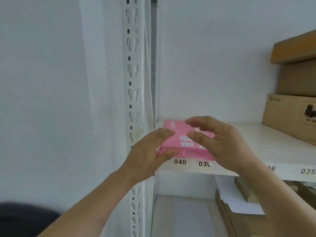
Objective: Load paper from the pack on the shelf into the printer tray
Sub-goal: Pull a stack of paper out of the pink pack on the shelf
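A pink paper pack (177,134) with white lettering lies flat on the white shelf (266,144), close to its left end and front edge. My left hand (148,151) sits at the pack's near left corner, fingers spread, thumb under the front edge. My right hand (215,139) hovers over the pack's right half with fingers apart and curved; whether it touches the wrapper is unclear. No printer or tray is in view.
A perforated white shelf post (133,93) rises just left of the pack. Cardboard boxes (294,110) are stacked at the shelf's right end. Number labels (179,161) run along the shelf front. The lower shelf holds boxes and white sheets (239,199).
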